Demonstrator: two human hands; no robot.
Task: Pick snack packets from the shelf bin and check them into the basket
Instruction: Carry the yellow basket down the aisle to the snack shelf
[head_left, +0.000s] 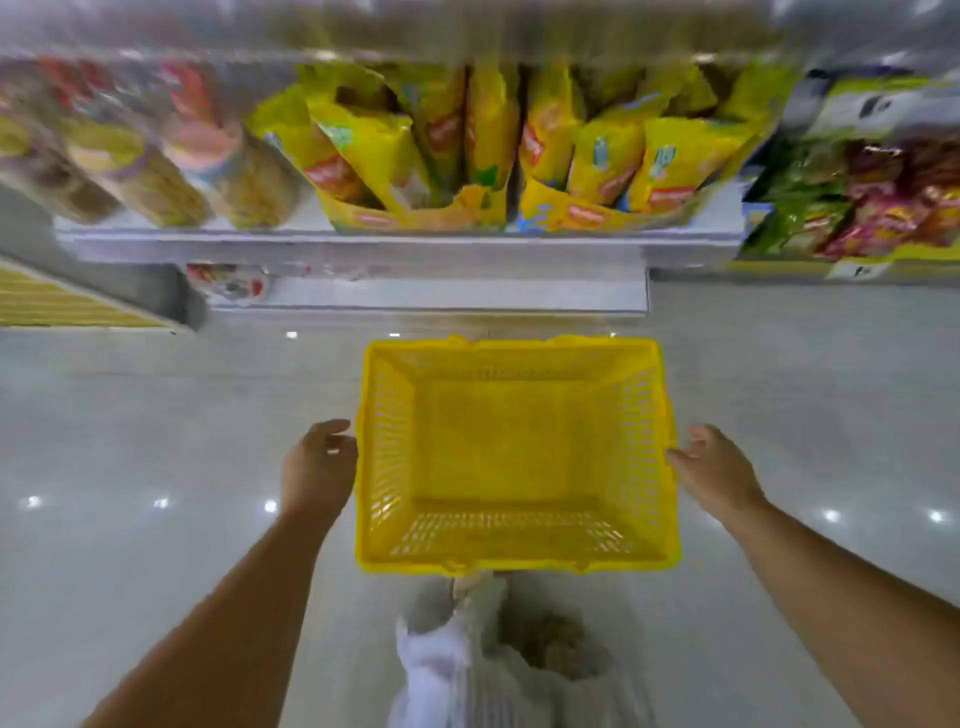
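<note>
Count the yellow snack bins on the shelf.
2. Left bin and right bin sit side by side on the shelf. Blur may hide others.

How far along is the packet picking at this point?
Done: the yellow basket stands on the floor in front of the shelf, with nothing in it. In hand: nothing; the left hand and right hand are open at its two sides. Left: every packet; the yellow snack packets sit in the shelf bin.
</note>
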